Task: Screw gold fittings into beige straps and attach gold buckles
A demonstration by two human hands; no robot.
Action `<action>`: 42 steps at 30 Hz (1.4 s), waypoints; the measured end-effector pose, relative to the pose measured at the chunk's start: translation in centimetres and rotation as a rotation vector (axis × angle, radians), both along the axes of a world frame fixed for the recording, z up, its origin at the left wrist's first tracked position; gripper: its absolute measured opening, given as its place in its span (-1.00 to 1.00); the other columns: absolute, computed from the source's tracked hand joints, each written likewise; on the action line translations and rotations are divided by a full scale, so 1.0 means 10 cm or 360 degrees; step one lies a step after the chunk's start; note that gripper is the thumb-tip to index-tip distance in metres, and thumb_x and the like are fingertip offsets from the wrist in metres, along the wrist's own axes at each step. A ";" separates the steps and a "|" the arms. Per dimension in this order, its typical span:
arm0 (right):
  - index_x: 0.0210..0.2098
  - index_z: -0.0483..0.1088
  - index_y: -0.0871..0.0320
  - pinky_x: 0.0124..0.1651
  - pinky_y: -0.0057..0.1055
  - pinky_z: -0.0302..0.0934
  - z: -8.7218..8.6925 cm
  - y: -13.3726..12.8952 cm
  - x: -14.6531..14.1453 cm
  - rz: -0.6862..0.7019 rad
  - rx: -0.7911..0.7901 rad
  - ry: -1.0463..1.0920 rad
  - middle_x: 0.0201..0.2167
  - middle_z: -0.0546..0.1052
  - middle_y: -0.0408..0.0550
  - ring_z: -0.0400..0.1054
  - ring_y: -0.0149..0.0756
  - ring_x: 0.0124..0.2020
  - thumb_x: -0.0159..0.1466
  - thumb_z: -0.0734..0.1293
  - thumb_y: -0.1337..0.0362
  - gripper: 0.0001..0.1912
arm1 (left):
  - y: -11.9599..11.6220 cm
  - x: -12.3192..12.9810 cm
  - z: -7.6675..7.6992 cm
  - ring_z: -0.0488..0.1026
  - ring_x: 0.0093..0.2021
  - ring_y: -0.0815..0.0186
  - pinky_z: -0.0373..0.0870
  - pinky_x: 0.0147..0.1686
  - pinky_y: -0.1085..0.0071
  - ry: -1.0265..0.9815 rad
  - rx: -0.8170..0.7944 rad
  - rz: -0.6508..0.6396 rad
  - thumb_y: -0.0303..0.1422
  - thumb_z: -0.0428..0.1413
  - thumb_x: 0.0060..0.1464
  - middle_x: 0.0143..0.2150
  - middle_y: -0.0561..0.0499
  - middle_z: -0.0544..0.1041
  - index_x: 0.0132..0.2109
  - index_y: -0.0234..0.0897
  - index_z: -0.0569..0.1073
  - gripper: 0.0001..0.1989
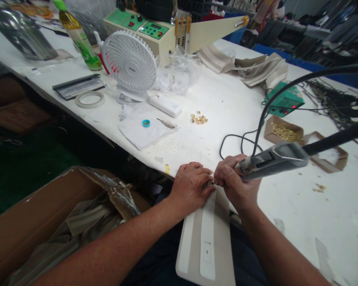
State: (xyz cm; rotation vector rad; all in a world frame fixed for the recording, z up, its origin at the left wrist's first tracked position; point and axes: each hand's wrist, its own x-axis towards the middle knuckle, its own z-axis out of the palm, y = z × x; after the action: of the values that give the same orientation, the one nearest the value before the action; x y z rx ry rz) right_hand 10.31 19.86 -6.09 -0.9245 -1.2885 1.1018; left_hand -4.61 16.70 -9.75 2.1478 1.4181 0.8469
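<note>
Lower centre of frame: my right grip closed round the corded tool, tip near the upper end of the beige panel. Left grip rests there (closure unclear). Judged step: positioning; next move needs steadiness.

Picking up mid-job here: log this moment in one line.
left hand: on beige panel | right hand: grips corded tool | nearby: gold pieces, white fan, tape roll, green box

White table; fan, gold pieces, tape roll.
</note>
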 end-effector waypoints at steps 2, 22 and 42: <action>-0.40 0.32 0.05 -0.52 -0.36 0.27 0.02 0.01 -0.01 -0.0004 0.0062 0.0032 -0.58 0.37 -0.24 0.30 -0.34 -0.57 0.24 0.51 0.13 -0.71 | 0.00 0.00 0.00 0.42 0.20 0.06 0.28 0.17 0.03 -0.0004 -0.0002 -0.0003 -0.24 0.27 0.23 0.08 0.10 0.67 -0.14 -0.09 0.61 -0.91; -0.45 0.37 0.12 -0.51 -0.41 0.24 -0.03 0.00 -0.01 0.0029 0.0054 0.0020 -0.59 0.39 -0.21 0.27 -0.38 -0.58 0.28 0.50 0.12 -0.68 | -0.02 0.01 0.03 0.43 0.18 0.07 0.31 0.13 0.05 0.0033 0.0024 0.0005 -0.25 0.28 0.23 0.05 0.08 0.67 -0.10 -0.09 0.60 -0.88; 0.24 0.45 0.10 0.00 -0.14 0.33 -0.14 -0.25 1.53 -0.0352 -0.0022 -0.2156 0.01 0.57 0.13 0.48 0.03 -0.03 0.38 0.31 0.19 -0.55 | 0.13 0.03 0.35 0.56 -0.02 0.01 0.43 0.01 0.19 -0.0002 -0.0438 0.0136 -0.33 0.38 -0.10 -0.02 -0.11 0.65 0.09 -0.23 0.59 -0.47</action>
State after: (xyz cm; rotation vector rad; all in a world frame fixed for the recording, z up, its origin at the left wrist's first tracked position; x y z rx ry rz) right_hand 25.59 17.40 -7.46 -1.8975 -2.1269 0.1789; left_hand -4.30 17.96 -6.23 1.8925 1.5369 0.6394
